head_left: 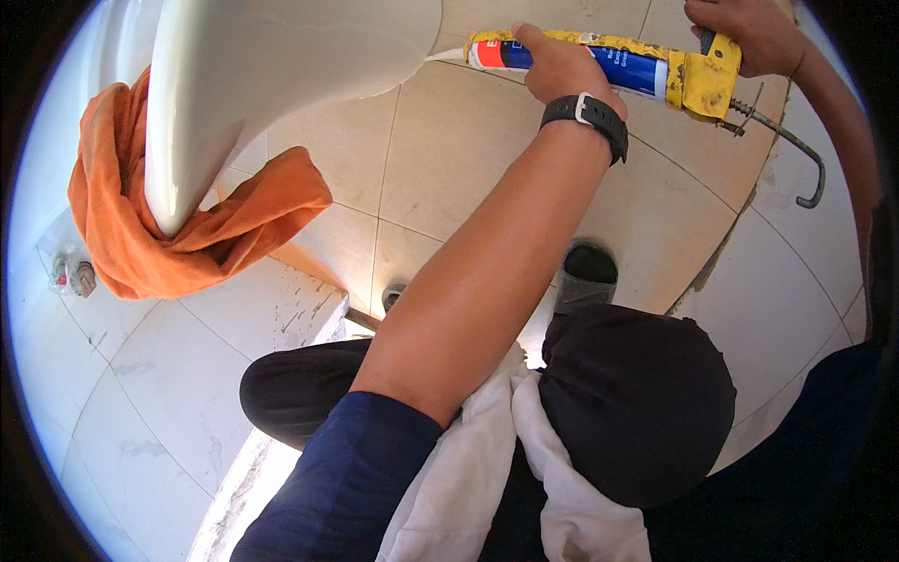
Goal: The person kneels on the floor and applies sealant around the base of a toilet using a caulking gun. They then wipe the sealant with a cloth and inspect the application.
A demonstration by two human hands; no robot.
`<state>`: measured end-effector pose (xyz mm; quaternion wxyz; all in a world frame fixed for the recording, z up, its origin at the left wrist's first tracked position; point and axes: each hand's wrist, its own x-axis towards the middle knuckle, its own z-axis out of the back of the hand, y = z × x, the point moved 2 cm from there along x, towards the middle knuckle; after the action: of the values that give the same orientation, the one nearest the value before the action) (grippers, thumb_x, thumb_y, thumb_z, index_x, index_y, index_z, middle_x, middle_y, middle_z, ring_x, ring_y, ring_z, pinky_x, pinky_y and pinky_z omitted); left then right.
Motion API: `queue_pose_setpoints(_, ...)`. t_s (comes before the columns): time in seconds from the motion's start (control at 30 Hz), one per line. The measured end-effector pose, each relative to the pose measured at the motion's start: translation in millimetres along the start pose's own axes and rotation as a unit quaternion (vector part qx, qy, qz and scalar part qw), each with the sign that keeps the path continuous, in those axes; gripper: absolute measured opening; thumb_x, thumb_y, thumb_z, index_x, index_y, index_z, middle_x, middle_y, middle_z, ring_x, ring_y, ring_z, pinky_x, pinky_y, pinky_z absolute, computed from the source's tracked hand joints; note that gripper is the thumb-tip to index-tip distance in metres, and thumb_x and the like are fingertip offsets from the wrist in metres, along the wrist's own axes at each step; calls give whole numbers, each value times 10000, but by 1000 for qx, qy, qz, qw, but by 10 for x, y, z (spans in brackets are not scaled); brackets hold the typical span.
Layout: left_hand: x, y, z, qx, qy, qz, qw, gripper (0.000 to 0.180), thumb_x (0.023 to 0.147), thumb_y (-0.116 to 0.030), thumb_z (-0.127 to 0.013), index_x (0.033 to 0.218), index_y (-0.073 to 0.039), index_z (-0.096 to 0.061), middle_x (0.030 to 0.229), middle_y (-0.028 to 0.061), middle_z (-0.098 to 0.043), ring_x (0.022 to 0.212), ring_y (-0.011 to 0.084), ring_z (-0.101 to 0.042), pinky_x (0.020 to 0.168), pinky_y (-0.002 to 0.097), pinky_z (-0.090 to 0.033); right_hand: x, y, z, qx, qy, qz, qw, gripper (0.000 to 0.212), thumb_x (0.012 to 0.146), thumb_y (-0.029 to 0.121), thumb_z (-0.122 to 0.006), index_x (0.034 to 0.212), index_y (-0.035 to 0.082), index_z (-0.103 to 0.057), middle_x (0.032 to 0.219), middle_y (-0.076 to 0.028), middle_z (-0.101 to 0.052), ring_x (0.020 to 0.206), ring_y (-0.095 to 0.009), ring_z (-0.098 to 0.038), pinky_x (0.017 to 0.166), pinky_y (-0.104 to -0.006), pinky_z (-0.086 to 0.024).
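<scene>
A caulking gun (710,82) with a paint-worn yellow frame lies level across the upper right, loaded with a blue, white and red sealant cartridge (639,73). My left hand (565,70) is wrapped around the cartridge and frame near the front. At the back, my right hand (754,36) is closed around the handle; its fingers are partly cut off by the top edge. The white nozzle (446,55) points left, its tip at the lower edge of a glossy white ceramic fixture (290,61). Behind the gun sticks out a hooked metal rod (796,140).
An orange cloth (159,258) drapes around the fixture's near end. Beige floor tiles (449,159) meet white tiles (787,272) along a rough edge on the right. A small fitting (77,274) sits at the far left. My knees and a dark slipper (585,281) are below.
</scene>
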<state>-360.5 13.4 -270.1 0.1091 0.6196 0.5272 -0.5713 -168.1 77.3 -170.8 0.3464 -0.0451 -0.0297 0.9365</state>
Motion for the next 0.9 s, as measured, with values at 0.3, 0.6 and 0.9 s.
queue_pose_setpoints(0.3, -36, -4, -29, 4, 2, -1, 1000, 768, 1051, -610, -362, 1566, -45, -285, 1439, 180, -527, 1145, 281, -638, 1014, 418, -507, -16, -41, 35, 5, 8, -10, 1000, 337, 808, 342, -826, 977, 84, -691, 992, -61, -724, 959, -194, -684, 853, -347, -538)
queue_pose_setpoints(0.6, -55, -9, -132, -21, 24, 4, 999, 758, 1052, -599, -387, 1561, -45, -290, 1403, 181, -540, 1130, 287, -639, 1015, 428, -521, -25, -123, 81, 11, 6, -22, 1000, 347, 834, 360, -811, 997, 74, -698, 1007, -70, -730, 975, -198, -691, 862, -349, -543)
queue_pose_setpoints(0.9, -89, 13, -208, -7, -17, -2, 1000, 868, 1029, -682, -363, 1503, 45, -388, 1291, 176, -610, 1025, 269, -664, 911, 397, -539, -137, -155, 139, 4, -1, -41, 999, 361, 861, 377, -795, 1017, 65, -705, 1022, -78, -736, 992, -202, -698, 872, -351, -547)
